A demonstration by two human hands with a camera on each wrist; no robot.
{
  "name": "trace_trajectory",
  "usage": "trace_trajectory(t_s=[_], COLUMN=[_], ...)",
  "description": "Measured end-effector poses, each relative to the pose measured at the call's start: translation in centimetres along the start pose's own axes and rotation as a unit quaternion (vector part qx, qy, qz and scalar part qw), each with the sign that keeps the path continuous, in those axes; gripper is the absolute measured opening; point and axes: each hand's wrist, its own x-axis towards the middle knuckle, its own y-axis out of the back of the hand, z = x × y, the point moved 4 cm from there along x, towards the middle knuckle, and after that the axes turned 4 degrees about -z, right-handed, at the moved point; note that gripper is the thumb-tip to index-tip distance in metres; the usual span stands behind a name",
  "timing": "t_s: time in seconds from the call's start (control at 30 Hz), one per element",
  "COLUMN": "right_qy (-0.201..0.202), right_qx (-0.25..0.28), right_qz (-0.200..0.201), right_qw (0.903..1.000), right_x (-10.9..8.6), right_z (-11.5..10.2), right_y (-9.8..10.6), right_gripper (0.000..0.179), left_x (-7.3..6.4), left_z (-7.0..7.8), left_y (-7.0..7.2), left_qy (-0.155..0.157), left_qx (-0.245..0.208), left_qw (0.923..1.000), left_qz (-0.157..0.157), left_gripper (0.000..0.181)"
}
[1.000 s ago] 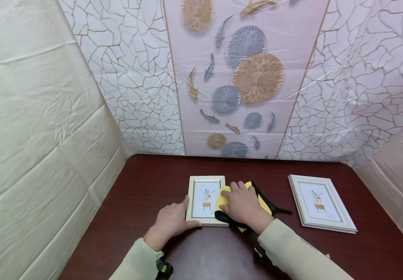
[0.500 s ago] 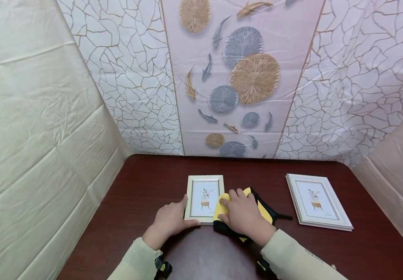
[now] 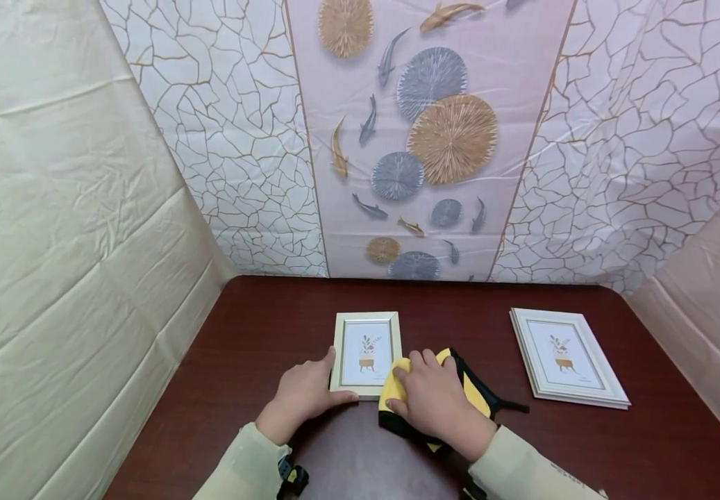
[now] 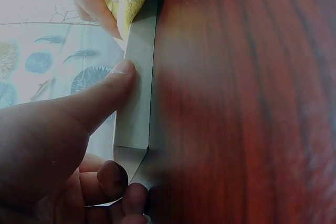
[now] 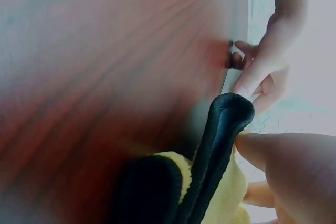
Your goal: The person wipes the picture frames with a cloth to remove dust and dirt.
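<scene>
A cream picture frame (image 3: 369, 354) with a print of a plant in a pot lies on the table. My left hand (image 3: 305, 394) holds its near left corner, thumb along the front edge and fingers at the left side. In the left wrist view, the thumb lies against the frame's edge (image 4: 135, 114). My right hand (image 3: 436, 399) grips a bunched yellow cleaning cloth (image 3: 397, 390) with black edging, at the frame's near right corner. The right wrist view shows the black-edged folds of the cloth (image 5: 226, 192) beside the thumb.
To the right, a stack of white picture frames (image 3: 564, 353) lies on the dark red-brown table (image 3: 260, 326). A patterned cloth backdrop (image 3: 260, 153) hangs behind the table, with plain cream fabric (image 3: 78, 278) along the left side.
My right hand has moved the cloth toward me, down the frame's right side, and more of the print now shows. My left hand has stayed at the corner.
</scene>
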Motion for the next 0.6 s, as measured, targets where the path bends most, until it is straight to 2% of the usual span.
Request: trace_trajectory(t_s=[0.4,0.6], right_qy=[-0.004,-0.006], right_qx=[0.019,0.012], right_qz=[-0.018,-0.025], right_qw=[0.9997,0.9996], right_x=[-1.5,-2.0], right_z=[-1.4,-1.9], right_y=[0.6,0.8], right_gripper=[0.062,0.065], left_x=[-0.2,-0.2], left_z=[0.2,0.1], left_y=[0.1,0.0], left_qy=[0.000,0.000], left_qx=[0.003,0.001], left_qw=[1.0000,1.0000], left_qz=[0.003,0.003], left_gripper=[0.118,0.118])
